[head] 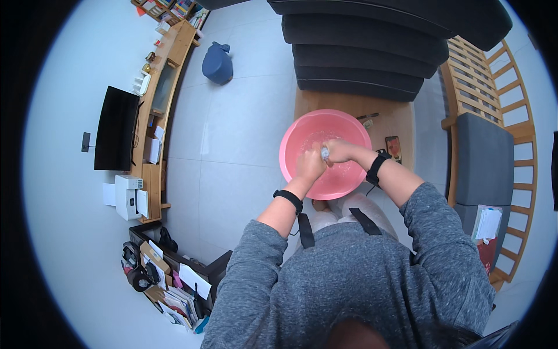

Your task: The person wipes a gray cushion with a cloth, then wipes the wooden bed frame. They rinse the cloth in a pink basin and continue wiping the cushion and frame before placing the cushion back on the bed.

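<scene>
Both fists meet over a round pink plastic basin (287, 131), which holds water with bubbles or splashes on it. My left hand (310, 163) is closed tight, knuckles up. Pressed against it, my right hand (340, 150) grips as well. A small bunched end of wet-looking, whitish-grey cloth (324, 153) pokes out between the two fists; the rest of it is hidden by my fingers. The basin rests on a low wooden table (348, 99), its near rim close above my knees. Each wrist wears a black strap.
Dark cushions (362, 52) are stacked at the table's far end. A phone (393, 148) and small items lie right of the basin. A blue stool (217, 64) stands on the tiled floor, left. Further right is a slatted wooden sofa frame (475, 76) with a grey cushion (484, 157).
</scene>
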The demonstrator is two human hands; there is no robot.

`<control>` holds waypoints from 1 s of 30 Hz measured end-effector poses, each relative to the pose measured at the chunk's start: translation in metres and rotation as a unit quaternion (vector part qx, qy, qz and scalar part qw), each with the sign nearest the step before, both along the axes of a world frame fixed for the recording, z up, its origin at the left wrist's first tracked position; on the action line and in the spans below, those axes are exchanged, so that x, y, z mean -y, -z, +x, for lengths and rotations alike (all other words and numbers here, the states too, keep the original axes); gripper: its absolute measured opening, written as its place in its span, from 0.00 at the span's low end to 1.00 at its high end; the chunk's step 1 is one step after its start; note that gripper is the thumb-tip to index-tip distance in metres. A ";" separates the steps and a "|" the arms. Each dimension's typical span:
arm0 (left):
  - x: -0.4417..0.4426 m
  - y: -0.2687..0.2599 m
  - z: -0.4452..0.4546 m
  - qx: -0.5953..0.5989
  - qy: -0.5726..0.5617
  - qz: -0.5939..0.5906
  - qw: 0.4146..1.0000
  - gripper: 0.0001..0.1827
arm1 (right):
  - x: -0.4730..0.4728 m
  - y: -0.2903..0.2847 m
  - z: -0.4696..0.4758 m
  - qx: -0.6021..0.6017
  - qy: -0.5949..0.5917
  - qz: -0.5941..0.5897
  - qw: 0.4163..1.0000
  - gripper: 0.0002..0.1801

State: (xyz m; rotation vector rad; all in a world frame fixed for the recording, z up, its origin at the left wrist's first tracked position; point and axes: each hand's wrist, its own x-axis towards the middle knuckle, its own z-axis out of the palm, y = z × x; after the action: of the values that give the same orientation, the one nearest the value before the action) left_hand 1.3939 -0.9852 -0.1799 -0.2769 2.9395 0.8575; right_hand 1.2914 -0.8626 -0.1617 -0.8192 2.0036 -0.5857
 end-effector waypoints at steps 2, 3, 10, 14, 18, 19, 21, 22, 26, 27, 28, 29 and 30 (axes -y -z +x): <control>0.008 -0.002 -0.003 0.002 -0.012 -0.004 1.000 0.21 | -0.008 0.003 0.006 -0.002 0.082 -0.118 0.990 0.32; 0.015 -0.004 -0.006 0.086 -0.056 0.124 0.987 0.20 | -0.011 0.003 0.011 -0.075 0.071 -0.197 0.975 0.33; 0.038 -0.031 -0.013 0.448 -0.081 0.599 0.659 0.05 | -0.022 -0.011 0.033 -0.355 -0.012 -0.286 0.890 0.28; 0.035 -0.039 -0.008 0.398 -0.063 0.495 0.770 0.07 | -0.012 -0.022 0.027 -0.349 -0.062 -0.192 0.915 0.20; 0.026 -0.031 -0.006 0.182 0.005 0.234 0.955 0.17 | 0.001 -0.031 0.023 -0.349 -0.075 -0.087 0.930 0.15; 0.024 -0.029 -0.005 0.156 0.008 0.209 0.965 0.17 | 0.004 -0.033 0.024 -0.342 -0.070 -0.077 0.934 0.14; 0.021 -0.023 -0.004 0.126 0.009 0.161 0.979 0.18 | 0.011 -0.035 0.024 -0.323 -0.066 -0.048 0.943 0.12; 0.020 -0.021 -0.003 0.109 0.015 0.132 0.985 0.17 | 0.013 -0.036 0.024 -0.311 -0.067 -0.030 0.948 0.10; 0.025 -0.014 0.000 0.065 0.029 0.042 0.997 0.17 | 0.024 -0.036 0.026 -0.263 -0.038 0.034 0.963 0.08; 0.027 -0.014 0.000 0.060 0.034 0.026 0.997 0.17 | 0.026 -0.035 0.027 -0.256 -0.025 0.039 0.966 0.08; 0.030 -0.014 0.000 0.042 0.051 0.023 0.998 0.19 | 0.029 -0.035 0.027 -0.247 -0.013 0.042 0.968 0.09; 0.034 -0.015 -0.001 0.018 0.068 0.022 0.997 0.20 | 0.031 -0.034 0.027 -0.239 0.000 0.051 0.970 0.09; 0.037 -0.016 -0.002 -0.006 0.086 0.020 0.996 0.22 | 0.033 -0.034 0.027 -0.216 0.012 0.055 0.975 0.10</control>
State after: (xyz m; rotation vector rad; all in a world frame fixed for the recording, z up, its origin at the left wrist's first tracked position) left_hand 1.3921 -1.0218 -0.1640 -0.0171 2.8994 0.8940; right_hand 1.3179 -0.8958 -0.1281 -0.9141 2.4188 -0.3228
